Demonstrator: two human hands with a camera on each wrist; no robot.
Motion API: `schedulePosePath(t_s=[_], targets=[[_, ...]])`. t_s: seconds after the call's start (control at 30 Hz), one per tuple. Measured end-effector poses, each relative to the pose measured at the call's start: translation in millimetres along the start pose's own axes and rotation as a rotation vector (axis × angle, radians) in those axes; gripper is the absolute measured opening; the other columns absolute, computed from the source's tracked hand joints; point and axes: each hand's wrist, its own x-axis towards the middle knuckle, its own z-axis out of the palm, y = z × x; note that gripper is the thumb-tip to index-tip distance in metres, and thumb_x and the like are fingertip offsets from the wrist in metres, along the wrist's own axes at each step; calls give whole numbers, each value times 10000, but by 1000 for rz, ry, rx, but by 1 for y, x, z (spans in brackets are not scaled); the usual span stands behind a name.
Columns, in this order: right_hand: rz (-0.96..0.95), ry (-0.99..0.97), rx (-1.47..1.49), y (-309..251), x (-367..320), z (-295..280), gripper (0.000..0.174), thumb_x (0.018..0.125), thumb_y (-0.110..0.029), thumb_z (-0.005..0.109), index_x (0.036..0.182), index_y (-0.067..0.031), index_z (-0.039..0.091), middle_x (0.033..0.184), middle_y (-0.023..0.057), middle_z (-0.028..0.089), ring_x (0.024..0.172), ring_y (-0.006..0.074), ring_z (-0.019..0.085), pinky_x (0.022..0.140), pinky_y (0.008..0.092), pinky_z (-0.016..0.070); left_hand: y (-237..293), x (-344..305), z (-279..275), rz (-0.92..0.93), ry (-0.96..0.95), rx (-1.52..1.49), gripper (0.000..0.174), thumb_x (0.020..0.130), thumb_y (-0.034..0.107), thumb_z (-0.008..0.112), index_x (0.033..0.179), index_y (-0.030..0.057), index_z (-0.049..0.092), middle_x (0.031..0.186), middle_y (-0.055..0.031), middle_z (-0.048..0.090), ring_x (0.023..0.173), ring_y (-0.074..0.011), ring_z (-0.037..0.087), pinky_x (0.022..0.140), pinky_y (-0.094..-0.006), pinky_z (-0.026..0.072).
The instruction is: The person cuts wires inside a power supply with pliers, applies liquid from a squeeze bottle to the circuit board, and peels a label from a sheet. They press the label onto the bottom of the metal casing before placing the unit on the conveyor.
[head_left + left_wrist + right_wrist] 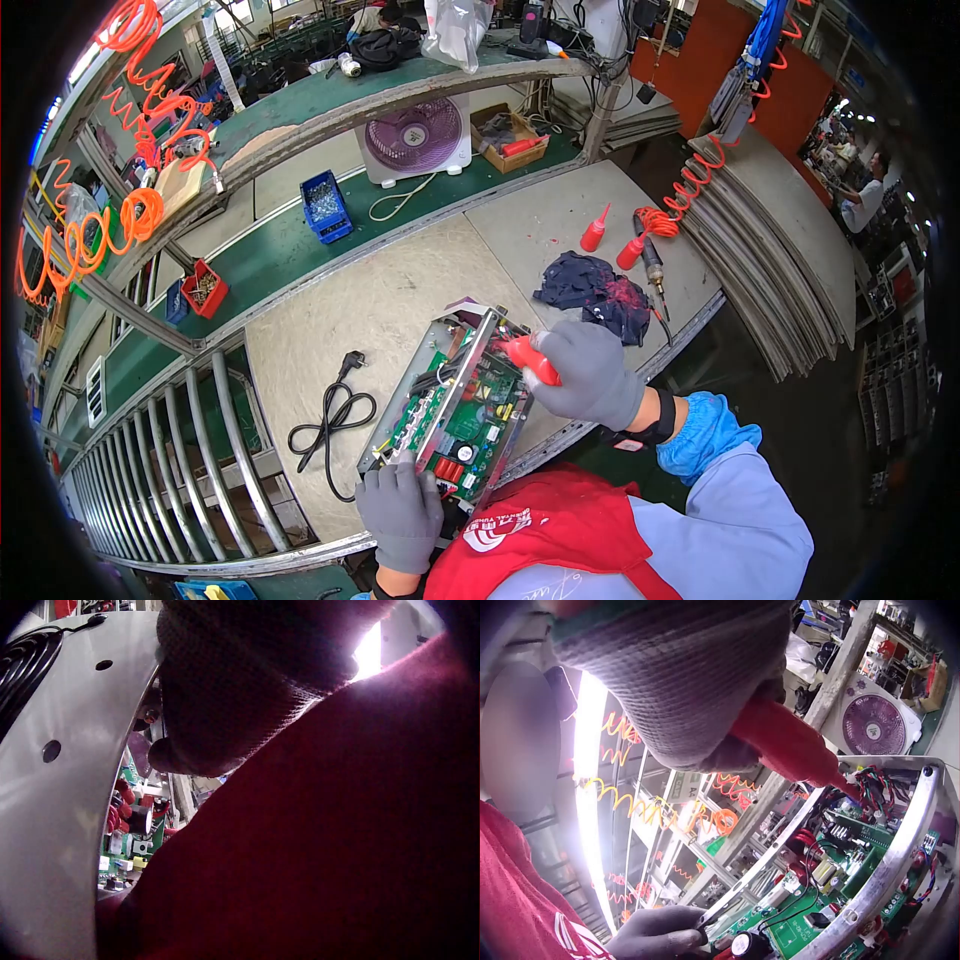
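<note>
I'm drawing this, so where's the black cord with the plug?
In the head view, the black cord lies on the table left of the open metal case, near the left hand.

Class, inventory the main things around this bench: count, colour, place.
Chassis: one, silver, on bench
Cord: one, black, left of chassis
Cloth: one heap, dark, bench's right
Bottles: three, red, one held, two near cloth
Tool: one, dark, beside cloth
Fan: one, white-purple, beyond bench
Bins: three, blue and red, left of fan
Carton: one, brown, right of fan
Hoses: several, orange, both sides
Left hand: one, grey-gloved, at chassis edge
Right hand: one, grey-gloved, holding bottle
</note>
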Motion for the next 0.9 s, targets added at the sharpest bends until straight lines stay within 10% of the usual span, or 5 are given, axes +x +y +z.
schedulePosePath(t_s=[0.9], targets=[[149,59,92,0,-4,-13,337,707,-229,791,959,-68,636,789,115,582,671,315,620,576,417,483,6,0,-4,-50,-39,2,390,836,183,701,1183,17,641,954,-160,638,874,-347,590,764,-465,429]])
